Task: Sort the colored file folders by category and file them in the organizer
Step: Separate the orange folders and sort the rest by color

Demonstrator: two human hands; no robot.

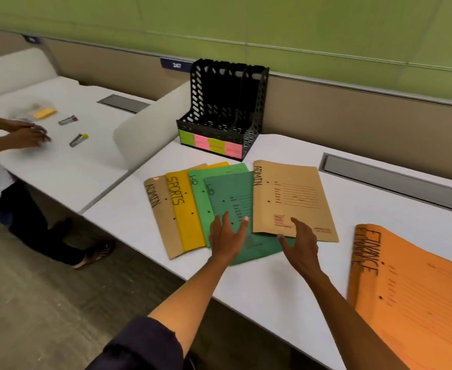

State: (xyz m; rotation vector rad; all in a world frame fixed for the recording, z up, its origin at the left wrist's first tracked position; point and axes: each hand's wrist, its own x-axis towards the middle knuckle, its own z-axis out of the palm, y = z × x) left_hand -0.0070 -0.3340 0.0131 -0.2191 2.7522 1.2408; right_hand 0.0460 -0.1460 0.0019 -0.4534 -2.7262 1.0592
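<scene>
Folders fanned near the desk's [286, 284] front edge: brown ADMIN [161, 217], yellow SPORTS [186, 212], two green HR [233, 198], a second ADMIN [297, 198] overlapping them; orange FINANCE pair [411, 297] toward the right edge. Organizer [219, 110] at the back edge, slots empty, coloured labels unreadable. Left hand [226, 237] flat on top HR, fingers straight and slightly spread. Right hand [299, 244] at the right ADMIN's near edge, fingers loosely spread, grip not evident. Judgement: still sorting. Pin the HR stack with the left, slide the ADMIN clear, pair it with the other ADMIN; lift low so the fan does not scatter
</scene>
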